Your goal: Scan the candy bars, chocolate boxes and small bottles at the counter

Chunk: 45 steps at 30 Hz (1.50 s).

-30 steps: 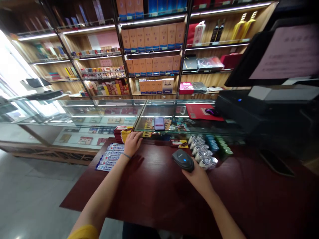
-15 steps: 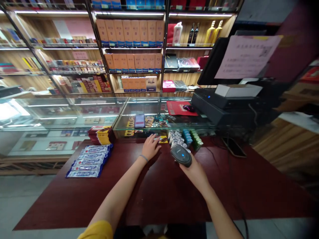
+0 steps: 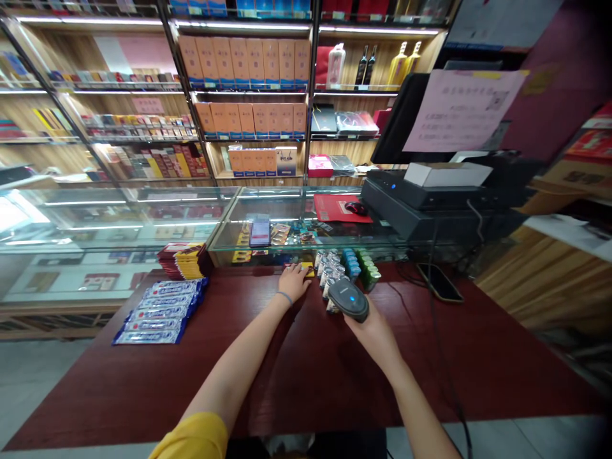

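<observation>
My right hand [image 3: 375,335] is closed round a dark grey barcode scanner [image 3: 349,299] with a blue light on its top, held above the wooden counter. My left hand [image 3: 293,284] lies palm down at the counter's back edge, fingers stretched over a small red and yellow packet [image 3: 307,269]; the hand partly hides it. Just right of that packet stand silver batteries [image 3: 329,266], with blue batteries [image 3: 351,263] and green batteries [image 3: 369,271] in rows beside them. The scanner covers the near end of the silver rows.
Blue and white sachets [image 3: 155,312] lie fanned at the left, before a stack of red and yellow packets [image 3: 184,261]. A phone [image 3: 440,282] and a cable lie at the right. Behind stands a glass case [image 3: 282,210] with a lit phone [image 3: 260,233] and a mouse [image 3: 355,208].
My left hand has moved slightly right and down, its fingers now over the small packet. The scanner stays in my right hand. The view has shifted a little to the right.
</observation>
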Each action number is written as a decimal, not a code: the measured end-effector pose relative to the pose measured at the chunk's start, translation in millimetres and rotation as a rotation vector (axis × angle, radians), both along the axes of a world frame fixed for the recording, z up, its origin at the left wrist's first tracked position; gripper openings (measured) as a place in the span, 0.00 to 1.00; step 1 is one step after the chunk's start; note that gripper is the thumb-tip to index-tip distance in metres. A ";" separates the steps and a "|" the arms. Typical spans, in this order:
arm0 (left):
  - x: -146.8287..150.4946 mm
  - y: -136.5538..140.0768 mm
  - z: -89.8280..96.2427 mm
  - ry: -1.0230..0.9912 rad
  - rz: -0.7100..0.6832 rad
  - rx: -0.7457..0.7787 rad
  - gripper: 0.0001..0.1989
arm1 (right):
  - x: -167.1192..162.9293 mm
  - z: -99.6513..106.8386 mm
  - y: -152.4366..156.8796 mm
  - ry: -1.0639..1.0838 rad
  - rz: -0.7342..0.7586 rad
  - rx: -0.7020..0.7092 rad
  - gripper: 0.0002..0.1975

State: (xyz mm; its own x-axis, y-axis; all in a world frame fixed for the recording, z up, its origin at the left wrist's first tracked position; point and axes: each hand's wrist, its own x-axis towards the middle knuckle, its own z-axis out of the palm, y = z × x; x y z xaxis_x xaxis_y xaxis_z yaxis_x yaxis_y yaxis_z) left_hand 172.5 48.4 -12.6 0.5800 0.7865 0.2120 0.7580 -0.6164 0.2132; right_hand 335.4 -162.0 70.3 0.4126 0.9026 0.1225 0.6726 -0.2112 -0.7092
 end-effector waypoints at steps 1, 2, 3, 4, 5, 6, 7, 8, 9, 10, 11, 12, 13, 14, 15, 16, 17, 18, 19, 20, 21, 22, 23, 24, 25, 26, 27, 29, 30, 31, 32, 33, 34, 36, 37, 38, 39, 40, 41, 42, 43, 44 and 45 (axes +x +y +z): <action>-1.4 0.1 3.7 0.008 -0.019 -0.006 0.23 | -0.3 -0.7 0.1 0.005 0.001 0.000 0.17; -3.0 0.2 7.4 0.023 -0.040 -0.011 0.21 | -0.7 -1.6 0.3 0.009 -0.002 -0.002 0.18; -4.6 0.3 11.1 0.041 -0.059 -0.015 0.18 | -1.1 -2.7 0.6 0.011 -0.008 -0.004 0.19; -6.0 0.3 14.4 0.062 -0.075 -0.016 0.16 | -1.5 -3.9 1.1 0.010 -0.013 -0.008 0.19; -7.2 0.3 17.3 0.084 -0.089 -0.016 0.14 | -1.9 -5.1 1.7 0.007 -0.016 -0.011 0.20; -8.1 0.2 19.9 0.104 -0.100 -0.016 0.14 | -2.3 -6.1 2.2 0.003 -0.016 -0.014 0.21; -8.8 0.2 22.2 0.119 -0.112 -0.014 0.13 | -2.7 -6.8 2.7 -0.001 -0.011 -0.014 0.22; -9.5 0.1 24.4 0.128 -0.124 -0.011 0.13 | -3.1 -7.1 3.2 -0.004 -0.005 -0.014 0.23; -10.6 0.0 26.6 0.134 -0.137 -0.008 0.13 | -3.4 -7.1 3.4 -0.004 0.001 -0.013 0.24; -12.3 -0.2 28.9 0.139 -0.152 -0.004 0.14 | -3.8 -6.9 3.6 0.000 0.004 -0.012 0.24; -14.9 -0.3 31.3 0.140 -0.172 0.000 0.14 | -4.3 -6.5 3.6 0.006 0.002 -0.012 0.24; -18.6 -0.5 33.6 0.135 -0.194 0.007 0.14 | -4.9 -6.1 3.6 0.013 0.001 -0.014 0.23; -23.3 -0.7 35.8 0.124 -0.218 0.017 0.15 | -5.6 -5.9 3.7 0.019 0.000 -0.015 0.23; -29.0 -0.9 37.7 0.106 -0.234 0.029 0.16 | -6.6 -6.0 3.9 0.022 -0.001 -0.016 0.24; -35.5 -1.2 39.2 0.080 -0.236 0.039 0.16 | -7.8 -6.6 4.3 0.022 -0.003 -0.015 0.25; -42.6 -1.7 40.2 0.046 -0.220 0.046 0.17 | -9.3 -7.7 4.9 0.019 -0.005 -0.012 0.27; -50.0 -2.3 40.8 0.002 -0.180 0.049 0.17 | -11.1 -9.2 5.9 0.014 -0.004 -0.007 0.29; -57.8 -3.2 40.9 -0.054 -0.118 0.047 0.17 | -13.1 -11.1 7.0 0.009 -0.001 0.002 0.30; -65.7 -4.4 40.6 -0.123 -0.035 0.041 0.16 | -15.4 -13.1 8.4 0.003 0.002 0.011 0.31; -74.0 -5.8 40.1 -0.208 0.064 0.037 0.15 | -18.0 -15.3 9.9 -0.003 0.004 0.019 0.31; -82.5 -7.4 39.3 -0.307 0.167 0.031 0.14 | -20.8 -17.4 11.5 -0.009 0.004 0.024 0.30; -91.4 -9.0 38.2 -0.420 0.263 0.022 0.14 | -23.8 -19.4 13.2 -0.013 0.003 0.025 0.30; -100.6 -10.6 36.8 -0.546 0.346 0.006 0.13 | -27.0 -21.3 14.8 -0.015 0.003 0.026 0.29; -110.0 -12.1 34.9 -0.683 0.412 -0.020 0.13 | -30.3 -23.0 16.5 -0.015 0.006 0.026 0.29; -119.3 -13.6 32.7 -0.829 0.459 -0.059 0.11 | -33.8 -24.5 18.0 -0.014 0.016 0.029 0.28; -128.3 -15.0 30.1 -0.988 0.494 -0.113 0.10 | -37.4 -25.8 19.6 -0.011 0.029 0.035 0.27; -136.5 -16.4 27.1 -1.153 0.523 -0.184 0.10 | -41.2 -27.1 21.3 -0.008 0.043 0.041 0.26; -149.9 -19.1 20.9 -1.474 0.546 -0.357 0.10 | -49.2 -29.2 24.8 -0.007 0.051 0.047 0.25; -154.8 -20.4 18.0 -1.612 0.539 -0.439 0.11 | -53.4 -30.2 26.7 -0.005 0.052 0.049 0.25; -158.5 -21.6 15.5 -1.728 0.525 -0.504 0.12 | -57.8 -31.1 28.9 -0.001 0.053 0.054 0.25; -161.0 -22.7 13.4 -1.820 0.511 -0.546 0.13 | -62.3 -31.8 31.1 0.005 0.057 0.058 0.25; -162.6 -23.5 11.8 -1.889 0.501 -0.564 0.14 | -66.9 -32.4 33.5 0.012 0.065 0.060 0.24; -163.5 -24.1 10.5 -1.942 0.499 -0.560 0.14 | -71.7 -32.7 35.8 0.021 0.077 0.059 0.23; -163.5 -24.8 8.9 -2.011 0.511 -0.530 0.15 | -81.8 -32.3 40.0 0.042 0.108 0.039 0.19; -162.9 -25.0 8.1 -2.030 0.515 -0.514 0.15 | -87.1 -31.6 41.7 0.056 0.120 0.025 0.18; -162.2 -25.2 7.2 -2.044 0.514 -0.505 0.16 | -92.6 -30.6 43.0 0.074 0.130 0.017 0.18; -161.3 -25.3 6.2 -2.053 0.507 -0.505 0.16 | -98.3 -29.2 43.8 0.096 0.141 0.018 0.19; -160.4 -25.3 5.0 -2.058 0.499 -0.516 0.16 | -104.0 -27.7 44.2 0.117 0.158 0.026 0.22; -159.5 -25.3 3.7 -2.059 0.493 -0.530 0.16 | -109.6 -26.0 44.1 0.137 0.177 0.038 0.25; -158.7 -25.1 2.4 -2.056 0.489 -0.543 0.16 | -114.8 -24.3 43.7 0.152 0.204 0.053 0.28; -158.1 -24.8 1.2 -2.051 0.493 -0.550 0.16 | -119.6 -22.7 43.2 0.163 0.235 0.061 0.31; -157.5 -24.4 0.1 -2.043 0.502 -0.552 0.15 | -123.6 -21.4 42.6 0.174 0.257 0.062 0.34; -157.1 -24.0 -0.9 -2.035 0.513 -0.550 0.15 | -126.7 -20.4 42.2 0.183 0.272 0.060 0.35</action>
State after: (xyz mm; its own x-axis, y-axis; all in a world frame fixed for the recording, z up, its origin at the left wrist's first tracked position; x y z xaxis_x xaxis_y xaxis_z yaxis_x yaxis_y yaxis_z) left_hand 15.4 24.4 -13.5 -0.3137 0.9386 -0.1436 -0.6454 -0.0999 0.7573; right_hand 208.7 -119.8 49.9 0.1779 0.9761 0.1246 0.5594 0.0039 -0.8289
